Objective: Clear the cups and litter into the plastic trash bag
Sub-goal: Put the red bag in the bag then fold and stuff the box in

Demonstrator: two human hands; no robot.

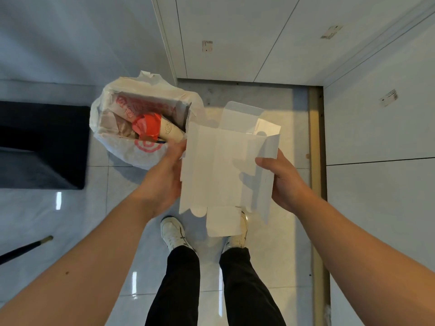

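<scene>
A white plastic trash bag (pixel 122 147) with a red logo stands open on the floor, left of centre. Inside it lie a paper cup with a red top (pixel 162 130) and a white carton with red print (pixel 143 107). I hold an unfolded white cardboard box (pixel 223 168) flat in front of me, just right of the bag. My left hand (pixel 164 177) grips its left edge, close to the bag's rim. On the box's right edge is my right hand (pixel 284 182), thumb on top.
I stand on a glossy tiled floor (pixel 106 208), my white shoes below the box. A dark block of furniture (pixel 40 147) sits to the left, white cabinet panels (pixel 376 137) to the right and behind. A dark stick (pixel 26 249) lies at the lower left.
</scene>
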